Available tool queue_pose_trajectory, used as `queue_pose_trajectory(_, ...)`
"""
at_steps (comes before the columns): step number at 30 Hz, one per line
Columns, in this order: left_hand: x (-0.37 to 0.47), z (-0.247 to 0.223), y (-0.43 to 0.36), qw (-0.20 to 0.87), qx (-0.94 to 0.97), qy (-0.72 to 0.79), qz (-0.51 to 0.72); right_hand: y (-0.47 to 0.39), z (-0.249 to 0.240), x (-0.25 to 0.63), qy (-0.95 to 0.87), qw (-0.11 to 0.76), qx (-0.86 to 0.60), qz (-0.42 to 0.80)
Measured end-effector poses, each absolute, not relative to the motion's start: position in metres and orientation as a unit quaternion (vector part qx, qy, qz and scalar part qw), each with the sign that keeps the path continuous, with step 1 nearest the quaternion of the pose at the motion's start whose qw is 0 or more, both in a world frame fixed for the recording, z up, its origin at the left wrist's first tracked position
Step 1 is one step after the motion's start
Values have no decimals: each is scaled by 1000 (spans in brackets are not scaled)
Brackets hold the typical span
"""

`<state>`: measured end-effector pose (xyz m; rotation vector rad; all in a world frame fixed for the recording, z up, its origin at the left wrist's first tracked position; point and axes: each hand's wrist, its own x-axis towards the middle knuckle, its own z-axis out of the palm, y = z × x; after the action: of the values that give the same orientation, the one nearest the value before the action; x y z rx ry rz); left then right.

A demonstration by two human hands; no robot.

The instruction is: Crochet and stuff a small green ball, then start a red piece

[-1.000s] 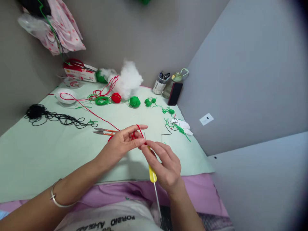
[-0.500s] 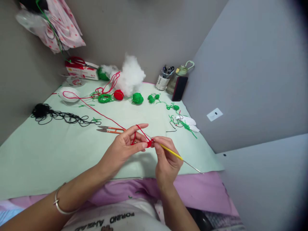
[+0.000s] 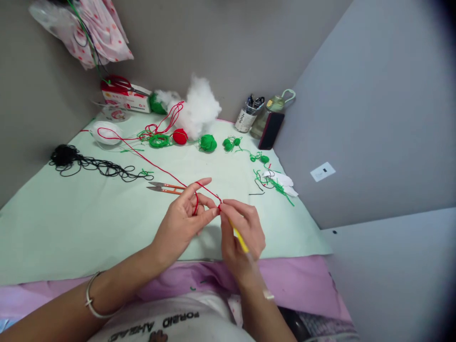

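My left hand [image 3: 187, 209] pinches a small red crochet piece [image 3: 219, 207] between thumb and fingertip, its index finger raised. Red yarn [image 3: 162, 168] runs from the back of the table over that index finger and down to the piece. My right hand [image 3: 244, 230] is closed around a crochet hook [image 3: 239, 236] with a yellow grip. The hook's tip meets the red piece, which the fingers of both hands mostly hide. Just beyond my left hand lie orange thread snips [image 3: 166, 188], partly covered by it.
Black yarn [image 3: 103, 164] tangles at the left. Farther back are white stuffing [image 3: 201, 107], a red ball [image 3: 180, 137], a green ball [image 3: 207, 143] and a box with red-handled scissors [image 3: 121, 81]. A pen cup [image 3: 245, 118], bottle and phone [image 3: 271, 130] stand back right; green scraps [image 3: 280, 187] lie below.
My right hand has turned, swinging the hook's rear end down and toward me. The red piece shows less between my fingers. The whole view has shifted slightly.
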<state>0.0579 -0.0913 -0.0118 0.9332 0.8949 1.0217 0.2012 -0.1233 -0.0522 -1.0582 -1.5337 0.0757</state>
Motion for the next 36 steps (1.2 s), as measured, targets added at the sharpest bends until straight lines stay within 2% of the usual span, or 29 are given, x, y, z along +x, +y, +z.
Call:
queue_pose_trajectory(2, 59, -13, -92, 693, 402, 391, 453, -124, -54, 199, -668, 592, -450, -35)
queue_pose_trajectory(3, 59, -14, -92, 709, 393, 380, 446, -124, -54, 198, -656, 607, -449, -26)
queue_pose_trajectory(7, 55, -16, -90, 757, 369, 346, 413, -120, -46, 197, -564, 676, -440, 177)
queue_pose_trajectory(10, 50, -15, -88, 764, 369, 338, 407, -114, -39, 201, -480, 694, -411, 344)
queue_pose_trajectory(13, 46, -14, -87, 767, 369, 339, 402, -109, -35, 205, -446, 686, -392, 421)
queue_pose_trajectory(16, 40, -14, -85, 761, 375, 341, 405, -110, -29, 205, -462, 667, -402, 425)
queue_pose_trajectory(19, 34, -15, -84, 744, 389, 349, 417, -116, -23, 203, -518, 641, -429, 371)
queue_pose_trajectory(25, 32, -18, -87, 675, 413, 391, 469, -123, -34, 195, -729, 525, -432, 74)
queue_pose_trajectory(28, 33, -20, -87, 734, 343, 367, 457, -118, -46, 192, -762, 493, -420, -25)
queue_pose_trajectory(31, 31, -22, -84, 800, 270, 336, 417, -115, -48, 190, -708, 562, -425, 37)
queue_pose_trajectory(34, 29, -21, -82, 800, 267, 325, 428, -114, -42, 189, -605, 650, -422, 184)
queue_pose_trajectory(36, 29, -18, -82, 788, 284, 326, 438, -111, -38, 187, -561, 675, -402, 262)
